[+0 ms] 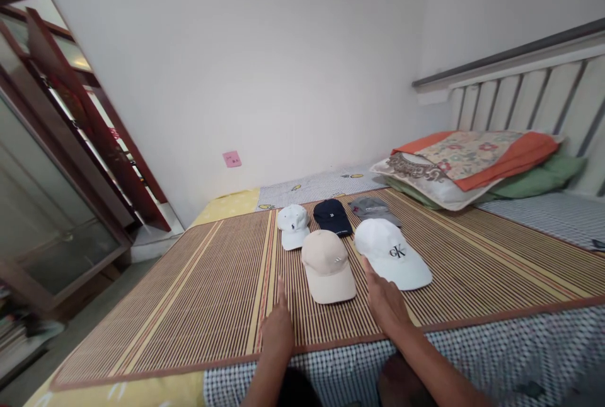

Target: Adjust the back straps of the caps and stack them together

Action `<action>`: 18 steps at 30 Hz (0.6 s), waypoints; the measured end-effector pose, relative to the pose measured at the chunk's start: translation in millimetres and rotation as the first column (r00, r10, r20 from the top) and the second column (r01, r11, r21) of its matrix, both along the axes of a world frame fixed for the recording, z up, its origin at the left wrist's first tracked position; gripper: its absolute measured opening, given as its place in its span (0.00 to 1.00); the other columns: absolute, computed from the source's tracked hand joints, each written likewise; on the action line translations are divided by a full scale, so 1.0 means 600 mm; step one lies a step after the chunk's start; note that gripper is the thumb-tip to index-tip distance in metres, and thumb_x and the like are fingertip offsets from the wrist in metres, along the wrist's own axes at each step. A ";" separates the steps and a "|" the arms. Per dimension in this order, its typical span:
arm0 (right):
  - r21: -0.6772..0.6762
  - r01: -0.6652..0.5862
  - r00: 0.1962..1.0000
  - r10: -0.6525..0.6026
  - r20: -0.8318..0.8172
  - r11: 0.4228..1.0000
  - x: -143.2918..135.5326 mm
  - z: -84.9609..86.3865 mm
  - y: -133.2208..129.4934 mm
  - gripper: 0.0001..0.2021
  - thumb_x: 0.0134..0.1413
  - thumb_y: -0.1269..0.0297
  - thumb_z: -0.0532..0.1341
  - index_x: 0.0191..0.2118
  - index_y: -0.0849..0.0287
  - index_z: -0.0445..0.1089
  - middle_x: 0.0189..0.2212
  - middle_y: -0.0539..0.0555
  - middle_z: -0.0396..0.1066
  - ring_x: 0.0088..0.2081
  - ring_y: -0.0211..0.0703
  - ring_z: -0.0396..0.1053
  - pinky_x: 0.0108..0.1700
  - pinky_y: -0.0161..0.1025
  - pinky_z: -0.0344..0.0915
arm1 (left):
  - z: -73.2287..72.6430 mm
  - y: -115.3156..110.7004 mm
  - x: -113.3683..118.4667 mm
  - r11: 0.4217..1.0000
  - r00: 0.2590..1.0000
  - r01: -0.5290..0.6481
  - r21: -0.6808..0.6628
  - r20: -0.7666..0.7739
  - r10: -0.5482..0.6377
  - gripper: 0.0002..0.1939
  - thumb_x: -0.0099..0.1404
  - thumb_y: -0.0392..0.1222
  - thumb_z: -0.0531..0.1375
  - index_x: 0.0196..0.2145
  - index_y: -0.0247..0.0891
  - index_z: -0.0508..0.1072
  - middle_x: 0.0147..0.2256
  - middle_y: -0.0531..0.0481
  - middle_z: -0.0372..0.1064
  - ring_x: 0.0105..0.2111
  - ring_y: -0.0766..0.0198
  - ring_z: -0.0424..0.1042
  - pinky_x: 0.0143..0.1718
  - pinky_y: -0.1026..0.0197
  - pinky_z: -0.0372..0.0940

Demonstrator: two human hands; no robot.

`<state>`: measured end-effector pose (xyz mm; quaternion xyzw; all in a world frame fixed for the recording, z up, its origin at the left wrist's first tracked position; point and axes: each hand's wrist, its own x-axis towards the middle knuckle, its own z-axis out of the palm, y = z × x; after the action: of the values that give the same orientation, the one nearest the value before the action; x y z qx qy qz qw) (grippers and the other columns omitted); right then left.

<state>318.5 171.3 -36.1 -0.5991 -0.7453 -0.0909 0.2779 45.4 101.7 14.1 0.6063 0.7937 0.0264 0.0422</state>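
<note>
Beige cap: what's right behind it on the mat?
Behind the beige cap on the striped mat lie a small white cap and a navy cap; a grey cap sits farther right, partly hidden by the white logo cap.

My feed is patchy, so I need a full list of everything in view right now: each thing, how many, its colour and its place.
Beige cloth baseball cap: one, beige, near middle of the mat, between the hands.
White cloth cap with black letters: one, white, right of the beige cap.
Small white cloth cap: one, white, back row, left.
Navy cloth cap: one, dark blue, back row, middle.
Grey cloth cap: one, grey, back row, right.
Striped woven bamboo mat: one, brown and yellow, covering the bed.
Stacked pillows: several, floral, orange, green, by the slatted headboard.
Pink paper note: one, pink, on the wall.
Left hand: flat on the mat, empty.
Right hand: on the mat, fingertips at the white lettered cap's brim.
</note>
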 end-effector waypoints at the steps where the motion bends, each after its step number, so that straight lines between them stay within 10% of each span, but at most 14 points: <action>1: -0.002 0.004 1.000 -0.004 -0.001 1.000 -0.001 -0.012 0.006 0.36 0.62 0.83 0.47 0.75 0.63 0.45 0.49 0.66 0.80 0.47 0.56 0.80 0.46 0.48 0.71 | -0.009 0.005 0.000 1.000 1.000 0.002 -0.010 0.000 -0.002 0.44 0.67 0.21 0.43 0.76 0.33 0.30 0.44 0.34 0.81 0.45 0.51 0.81 0.45 0.55 0.68; 10: 0.050 0.034 0.999 -0.033 -0.025 0.998 -0.003 -0.104 0.012 0.40 0.64 0.80 0.45 0.77 0.55 0.31 0.54 0.63 0.79 0.61 0.59 0.73 0.57 0.55 0.70 | -0.058 0.016 -0.005 0.998 0.999 0.030 -0.052 0.047 -0.027 0.45 0.67 0.21 0.45 0.76 0.35 0.29 0.47 0.32 0.79 0.45 0.47 0.81 0.47 0.48 0.71; 18: 0.070 0.025 0.998 -0.020 -0.066 0.997 -0.004 -0.124 0.017 0.40 0.65 0.80 0.44 0.77 0.50 0.27 0.54 0.62 0.78 0.57 0.59 0.75 0.55 0.56 0.69 | -0.061 0.013 -0.001 0.999 0.998 0.016 -0.042 0.065 -0.013 0.45 0.68 0.22 0.45 0.75 0.35 0.26 0.46 0.32 0.79 0.43 0.47 0.81 0.46 0.49 0.70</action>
<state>315.8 181.4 -110.3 -0.6000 -0.7254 -0.1008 0.3219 44.8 109.7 -22.4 0.6097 0.7879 0.0289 0.0811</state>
